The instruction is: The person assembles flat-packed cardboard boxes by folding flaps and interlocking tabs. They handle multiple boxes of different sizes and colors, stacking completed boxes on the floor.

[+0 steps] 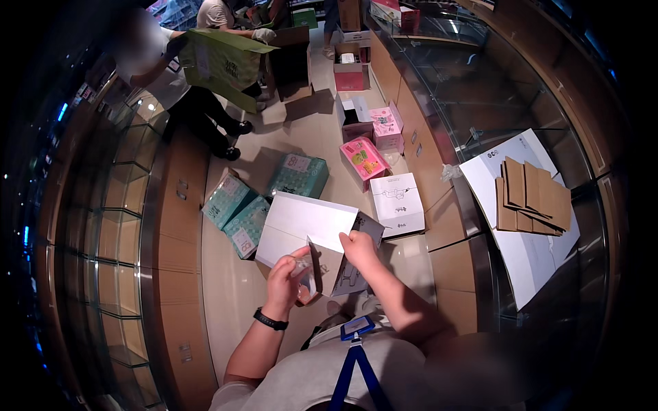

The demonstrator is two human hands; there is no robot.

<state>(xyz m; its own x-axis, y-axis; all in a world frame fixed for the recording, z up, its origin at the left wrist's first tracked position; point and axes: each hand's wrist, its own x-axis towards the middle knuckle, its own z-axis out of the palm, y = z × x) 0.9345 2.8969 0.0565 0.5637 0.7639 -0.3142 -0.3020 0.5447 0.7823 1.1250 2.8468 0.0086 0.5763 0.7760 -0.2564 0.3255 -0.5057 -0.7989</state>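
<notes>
While both hands work at it, the big white cardboard box (301, 222) w/ a black line drawing on its side sits right in front of the person's body, flaps up, tilted. R hand (358, 248) is clenched at the box's upper R edge, fingers curled in, knuckles up, forearm slanting in from lower R. L hand (281, 270) is at the near side, fingers bent round a small pale-and-brown item (308, 288); can't tell exactly what it is. L forearm rises from below, w/ a black wristband (271, 320). Blue lanyard (356, 359) + badge hang b/w the arms.

Beyond the L hand, three teal patterned cartons (248, 227) crowd the floor, close by the box. Just past the R hand: a flat white printed carton (399, 202), then a bright pink carton (364, 162), so the aisle is tight on both sides. Well R of the grip, brown cardboard pieces (538, 195) lie on a white sheet (528, 267) atop the glass counter. Far L: glass-fronted shelving (123, 233). Farther up the aisle, a co-worker (154, 75) holds a large green carton (223, 65) nr an open brown box (291, 65).
</notes>
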